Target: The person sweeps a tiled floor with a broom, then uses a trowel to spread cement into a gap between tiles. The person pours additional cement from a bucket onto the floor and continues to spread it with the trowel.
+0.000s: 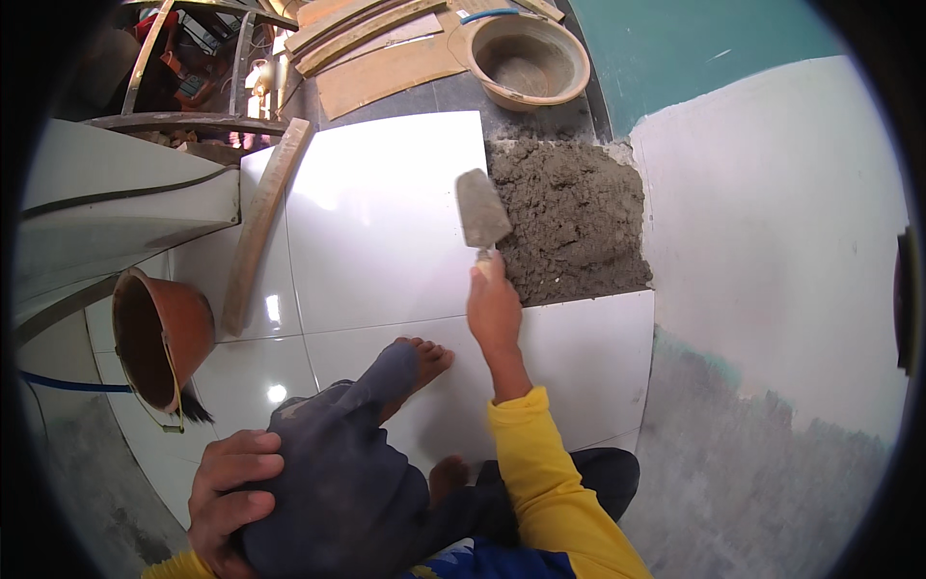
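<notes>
My right hand [494, 304] is wrapped round the handle of a trowel [481, 210], whose mortar-smeared blade points away from me. The blade is over the left edge of a patch of wet grey mortar [569, 222]; whether it touches cannot be made out. This rough patch fills a gap between glossy white floor tiles [386, 212] and the wall. My left hand [231, 492] rests on my bent knee, fingers spread over the dark trouser cloth, holding nothing.
An orange bucket [198, 314] lies tipped at the left, dark bristles by its rim. A wooden batten [265, 227] crosses the tiles. Beyond the mortar stands a round basin [569, 77], near cardboard and planks [376, 39]. The partly white wall [772, 222] bounds the right.
</notes>
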Tool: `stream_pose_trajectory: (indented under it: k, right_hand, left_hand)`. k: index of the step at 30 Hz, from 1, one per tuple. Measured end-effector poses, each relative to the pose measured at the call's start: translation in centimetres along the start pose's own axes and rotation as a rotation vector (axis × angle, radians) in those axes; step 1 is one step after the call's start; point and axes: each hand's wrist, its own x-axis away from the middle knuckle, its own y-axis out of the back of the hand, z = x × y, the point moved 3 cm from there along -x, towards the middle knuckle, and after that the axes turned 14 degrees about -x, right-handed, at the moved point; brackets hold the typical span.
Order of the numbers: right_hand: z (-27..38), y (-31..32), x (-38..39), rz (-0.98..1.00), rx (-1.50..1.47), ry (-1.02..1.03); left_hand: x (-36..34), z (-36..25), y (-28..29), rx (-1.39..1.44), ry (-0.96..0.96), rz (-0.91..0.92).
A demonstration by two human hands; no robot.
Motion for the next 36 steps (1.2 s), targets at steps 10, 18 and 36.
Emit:
stream_pose_trajectory:
  k: [10, 18, 36]
  right_hand:
    - [-8.1, 17.7, -2.2, -0.483, 0.134, 0.272]
    - [-11.8, 16.6, -3.9, -0.187, 0.133, 0.329]
    - [-11.1, 7.6, 2.4, -0.102, 0.014, 0.104]
  left_hand:
    - [1.5, 0.9, 0.3, 0.031, 0.023, -0.124]
    - [1.2, 1.6, 0.6, 0.075, 0.016, -0.106]
    - [0.8, 1.7, 0.5, 0.081, -0.009, -0.106]
